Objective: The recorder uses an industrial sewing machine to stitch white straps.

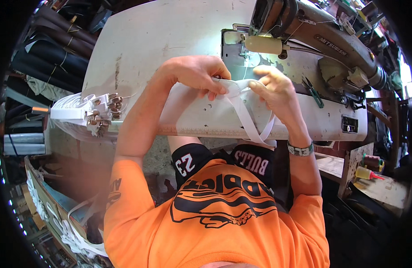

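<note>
A white strap is stretched between my two hands just in front of the sewing machine, and its loop hangs down over the table's front edge. My left hand is closed, thumb and fingers pinching one wide part of the strap. Opposite it, my right hand pinches the strap between thumb and fingers. A thin thread runs from the needle area down toward the strap. Some small dark thing shows by my left fingertips, too small to name.
A bundle of white straps with metal buckles lies at the table's left edge. Green-handled thread snips rest right of my right hand. Dark rolls of material are stacked at far left. A small bottle with a red tip stands lower right.
</note>
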### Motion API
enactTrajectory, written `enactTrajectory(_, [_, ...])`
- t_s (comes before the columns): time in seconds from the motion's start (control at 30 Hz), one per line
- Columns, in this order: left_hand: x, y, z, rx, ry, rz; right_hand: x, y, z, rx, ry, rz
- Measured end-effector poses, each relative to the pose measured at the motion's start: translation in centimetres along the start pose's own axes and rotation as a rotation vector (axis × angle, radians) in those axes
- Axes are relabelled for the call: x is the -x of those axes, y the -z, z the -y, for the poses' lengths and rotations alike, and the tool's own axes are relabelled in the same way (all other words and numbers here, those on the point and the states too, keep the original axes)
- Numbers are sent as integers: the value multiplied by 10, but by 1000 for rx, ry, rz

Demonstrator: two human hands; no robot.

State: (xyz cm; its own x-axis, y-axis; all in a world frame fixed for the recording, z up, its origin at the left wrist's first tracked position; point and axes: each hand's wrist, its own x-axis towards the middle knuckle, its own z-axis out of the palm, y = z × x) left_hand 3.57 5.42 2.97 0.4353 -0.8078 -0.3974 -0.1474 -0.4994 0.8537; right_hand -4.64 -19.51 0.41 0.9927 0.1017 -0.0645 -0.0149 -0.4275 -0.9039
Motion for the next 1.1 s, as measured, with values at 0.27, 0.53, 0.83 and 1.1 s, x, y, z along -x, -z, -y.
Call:
enactTrajectory(0.27, [-20, 12, 5, 97, 38, 14, 33, -1, 11, 591, 637, -344])
enactTrajectory(0.53, [-20, 11, 10, 164, 24, -9, 26, -32, 20, 680, 477, -259])
enactTrajectory(0.83, [-21, 12, 11, 198, 25, -15, 19, -23, -5, 493, 470, -282])
enactTrajectory(1.1, [-22, 13, 12, 211, 32, -17, 23, -20, 1, 530, 427, -295])
